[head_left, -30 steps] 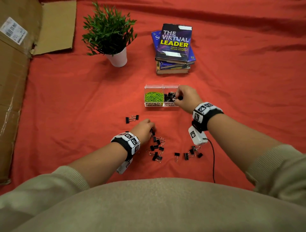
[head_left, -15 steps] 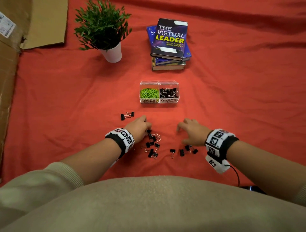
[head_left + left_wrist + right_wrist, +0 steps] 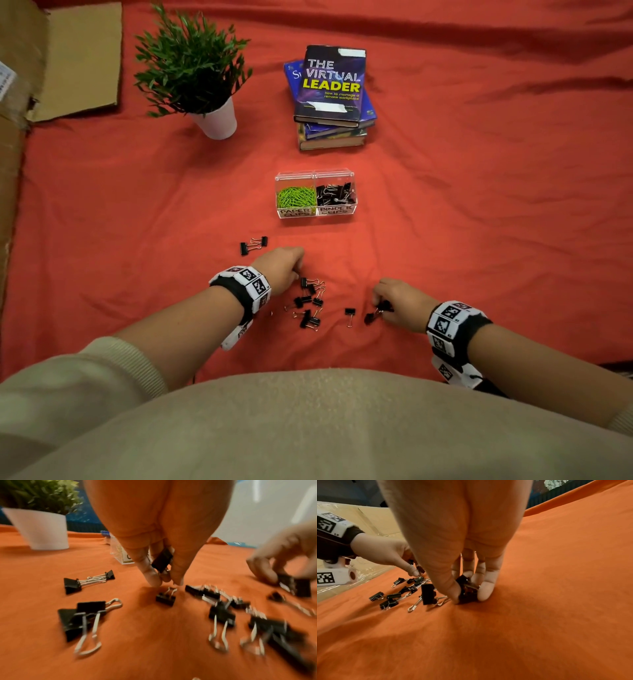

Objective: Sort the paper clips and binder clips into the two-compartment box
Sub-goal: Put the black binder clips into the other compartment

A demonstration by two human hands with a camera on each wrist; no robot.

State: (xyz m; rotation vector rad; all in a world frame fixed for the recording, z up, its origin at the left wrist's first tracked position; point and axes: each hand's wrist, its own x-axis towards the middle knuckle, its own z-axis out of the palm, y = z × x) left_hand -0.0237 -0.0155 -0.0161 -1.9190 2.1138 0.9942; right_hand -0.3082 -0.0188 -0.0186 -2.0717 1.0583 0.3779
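Note:
The clear two-compartment box (image 3: 315, 214) sits mid-cloth, green paper clips (image 3: 295, 197) in its left half and black binder clips (image 3: 335, 195) in its right. Several loose binder clips (image 3: 310, 303) lie on the red cloth between my hands. My left hand (image 3: 284, 267) is at the pile's left edge and holds a black binder clip (image 3: 162, 559) between its curled fingers, fingertips (image 3: 152, 577) just above the cloth. My right hand (image 3: 394, 301) pinches a binder clip (image 3: 467, 589) against the cloth at the pile's right end. Two more clips (image 3: 253, 244) lie apart, far left.
A potted plant (image 3: 205, 85) in a white pot and a stack of books (image 3: 330, 99) stand behind the box. Flattened cardboard (image 3: 51, 61) covers the left edge. Bare red cloth stretches to the right of the box and hands.
My right hand left the box's binder-clip compartment, came back toward me and now pinches a clip at the pile's right end. The left hand stayed at the pile.

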